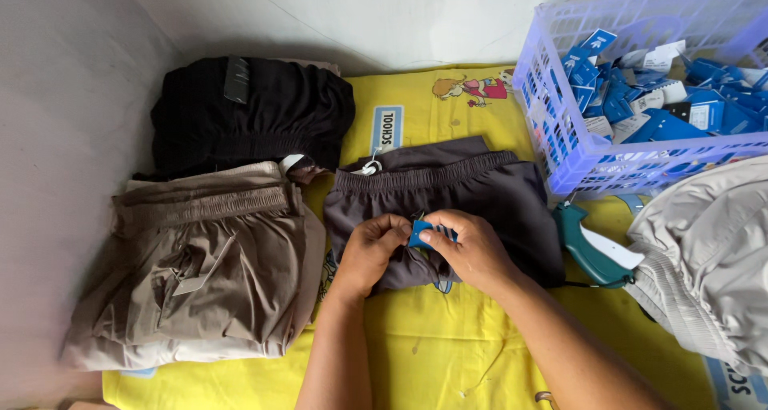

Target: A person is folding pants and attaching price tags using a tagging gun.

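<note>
Far left: grey floor [56, 138], bare, running out of frame. On the yellow printed cloth [448, 346] a stack of tan folded shorts [200, 282], a tag lying on top; how many garments sit in the stack cannot be told. Behind it a black folded garment [248, 114], partly overlapped by the tan stack.

Centre: dark grey shorts [480, 190] folded flat on the cloth, elastic waistband toward the wall, white drawstring end at its left. The lower middle of the fabric is covered by both hands. Left hand [370, 250] curled, fingertips pressed to the fabric beside a small blue tag [422, 234]. Right hand [474, 248] pinches that tag between thumb and forefinger; most of the tag is hidden under the fingers, so its shape is unclear. A short cord shows below the right hand.

Right: teal tagging gun [590, 254] lying on the cloth, its tip hidden under the pale grey garment [712, 258], itself cut by the frame edge. Above, a lilac plastic crate [560, 106] of blue and white tags, also cut off.
</note>
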